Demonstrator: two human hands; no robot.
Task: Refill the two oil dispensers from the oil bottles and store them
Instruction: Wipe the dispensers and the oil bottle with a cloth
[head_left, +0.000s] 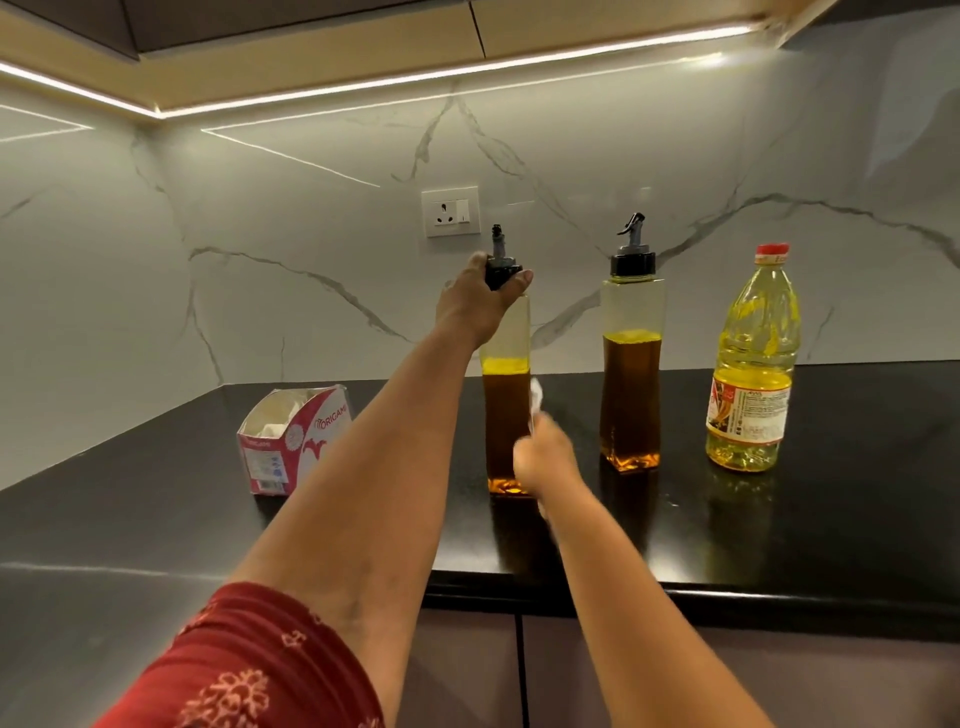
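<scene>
Near dispenser (506, 415) stands upright on the black worktop (779, 519), about in the middle, roughly two-thirds full of dark amber oil with a paler yellow band on top. My left hand (475, 306) is up at its black cap (503, 275), fingers (522, 278) curled round the cap just under the spout. My right hand (545, 457) is low beside the body, fingers bunched on a scrap of white tissue (536, 400) that touches the side; blurred, so the exact grip is hard to read.

Handling, as I judge it: clear hard plastic, tall and narrow, heavy low down with that much oil. Likely greasy on the outside, hence the tissue. Best held round the waist of the body, not lifted by the cap alone, which may be loose.

Second dispenser (631, 374) stands to the right, apart, cap on, filled to a similar level. Further right, an oil bottle (750, 374) of pale yellow oil, red cap on, more than half full. To the left, an opened tissue box (291, 441). Wall socket (451, 211) on the marble splashback behind.
</scene>
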